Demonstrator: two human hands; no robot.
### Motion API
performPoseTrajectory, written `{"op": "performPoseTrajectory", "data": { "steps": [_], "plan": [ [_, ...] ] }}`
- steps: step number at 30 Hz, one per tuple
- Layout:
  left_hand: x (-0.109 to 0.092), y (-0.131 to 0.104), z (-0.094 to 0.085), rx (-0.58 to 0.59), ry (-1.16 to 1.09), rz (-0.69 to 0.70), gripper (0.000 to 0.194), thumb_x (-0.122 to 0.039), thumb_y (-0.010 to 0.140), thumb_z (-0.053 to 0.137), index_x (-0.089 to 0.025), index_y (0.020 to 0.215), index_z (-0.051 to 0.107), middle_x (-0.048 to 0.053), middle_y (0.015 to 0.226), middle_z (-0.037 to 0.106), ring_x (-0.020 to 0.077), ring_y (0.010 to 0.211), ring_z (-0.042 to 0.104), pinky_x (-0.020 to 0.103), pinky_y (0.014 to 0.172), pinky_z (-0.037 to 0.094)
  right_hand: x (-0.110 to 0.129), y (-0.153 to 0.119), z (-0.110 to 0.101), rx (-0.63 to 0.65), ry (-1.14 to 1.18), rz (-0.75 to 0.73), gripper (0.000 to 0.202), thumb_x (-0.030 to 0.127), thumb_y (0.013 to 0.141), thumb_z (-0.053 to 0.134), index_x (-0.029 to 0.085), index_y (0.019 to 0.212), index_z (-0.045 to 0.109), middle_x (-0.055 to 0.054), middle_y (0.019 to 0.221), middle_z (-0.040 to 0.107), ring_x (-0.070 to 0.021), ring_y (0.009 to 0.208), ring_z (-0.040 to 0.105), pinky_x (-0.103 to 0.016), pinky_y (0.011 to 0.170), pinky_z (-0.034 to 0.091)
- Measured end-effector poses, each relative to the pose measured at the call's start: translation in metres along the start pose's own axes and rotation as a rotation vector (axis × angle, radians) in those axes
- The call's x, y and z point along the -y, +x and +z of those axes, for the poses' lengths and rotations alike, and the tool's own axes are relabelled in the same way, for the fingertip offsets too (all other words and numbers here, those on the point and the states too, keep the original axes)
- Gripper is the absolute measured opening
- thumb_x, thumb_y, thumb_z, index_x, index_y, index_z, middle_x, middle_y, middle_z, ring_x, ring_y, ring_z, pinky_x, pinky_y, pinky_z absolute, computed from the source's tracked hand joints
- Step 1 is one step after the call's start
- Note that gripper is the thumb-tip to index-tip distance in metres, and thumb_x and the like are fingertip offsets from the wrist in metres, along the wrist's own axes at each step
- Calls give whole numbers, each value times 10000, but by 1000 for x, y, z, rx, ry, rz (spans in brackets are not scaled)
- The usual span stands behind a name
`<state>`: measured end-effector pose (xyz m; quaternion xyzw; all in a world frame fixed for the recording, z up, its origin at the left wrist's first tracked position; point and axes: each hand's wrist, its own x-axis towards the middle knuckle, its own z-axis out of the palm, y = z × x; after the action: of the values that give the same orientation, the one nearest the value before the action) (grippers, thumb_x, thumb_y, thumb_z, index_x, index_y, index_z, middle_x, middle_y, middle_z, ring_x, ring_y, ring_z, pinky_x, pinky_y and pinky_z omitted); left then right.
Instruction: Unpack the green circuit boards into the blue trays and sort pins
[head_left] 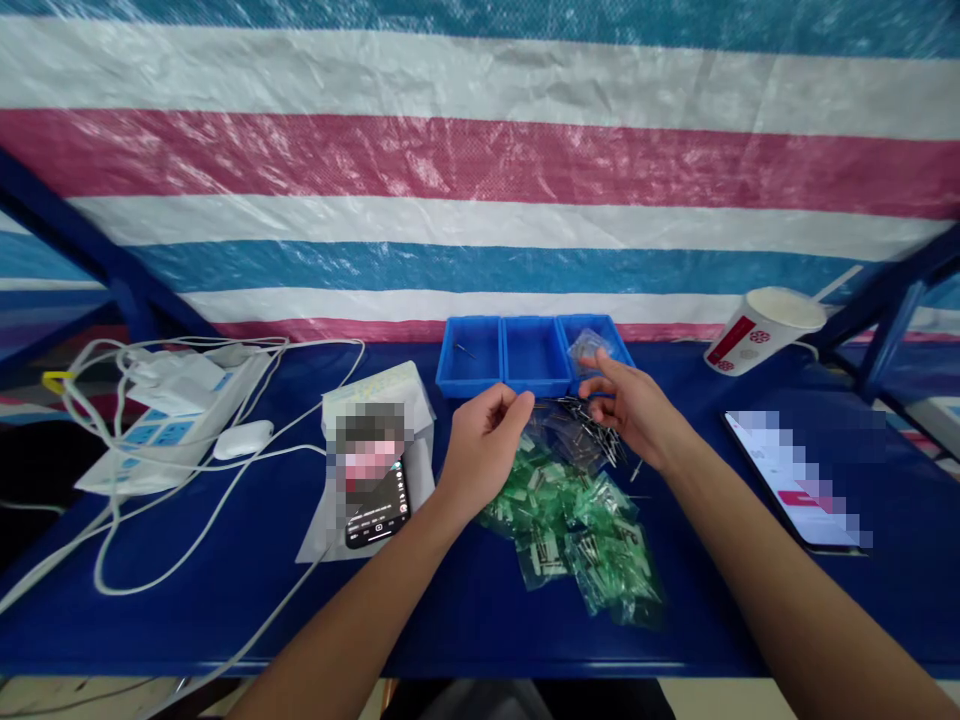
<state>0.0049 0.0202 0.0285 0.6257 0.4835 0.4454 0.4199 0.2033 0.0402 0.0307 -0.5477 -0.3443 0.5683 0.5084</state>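
My left hand [486, 440] is closed in a pinch just in front of the blue bins; whatever its fingers hold, if anything, is hidden. My right hand [626, 405] hovers by the right bin with its fingers apart. Below its fingertips lies a heap of thin metal pieces like screws [600, 440], partly beside clear plastic bags [570, 440]. Nearer to me spreads a pile of green-tinted plastic packets [570, 510] with small metal parts inside. Three joined blue bins [534, 386] stand behind: one small screw-like piece [465, 349] lies in the left one, clear plastic [592, 345] in the right one.
At left, a phone [379, 510] leans on a white box [382, 390]. White cables [217, 540], a power strip [161, 435] and a white earbud case [244, 439] lie farther left. At right are another phone [795, 490] and a tilted paper cup [761, 330] with a straw.
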Motion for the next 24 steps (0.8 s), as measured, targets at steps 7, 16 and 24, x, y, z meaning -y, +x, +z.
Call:
{"op": "performPoseTrajectory", "data": {
  "steps": [7, 16, 24],
  "plan": [
    [-9, -12, -2, -69, 331, 242, 275, -273, 943, 551, -195, 682, 518, -38, 617, 537, 122, 592, 512, 280, 636, 396, -6, -2, 4, 19, -167, -95, 363, 488, 786, 706, 177, 973, 693, 32, 611, 582, -59, 418, 402, -213, 413, 210],
    [6, -79, -35, -304, 822, 337, 120, -271, 915, 584, -216, 809, 599, 30, 759, 688, 270, 872, 602, 550, 994, 389, -8, -1, 3, 81, -275, -212, 320, 492, 809, 695, 186, 904, 693, 32, 647, 586, -73, 464, 417, -245, 465, 274],
    [16, -57, -68, -324, 908, 239, 177, -381, 901, 606, -220, 833, 634, 38, 787, 707, 291, 866, 651, 556, 1001, 396, -13, -2, 5, 181, -415, -254, 314, 497, 871, 639, 196, 950, 686, 20, 691, 598, -104, 523, 460, -267, 509, 331]
  ]
}}
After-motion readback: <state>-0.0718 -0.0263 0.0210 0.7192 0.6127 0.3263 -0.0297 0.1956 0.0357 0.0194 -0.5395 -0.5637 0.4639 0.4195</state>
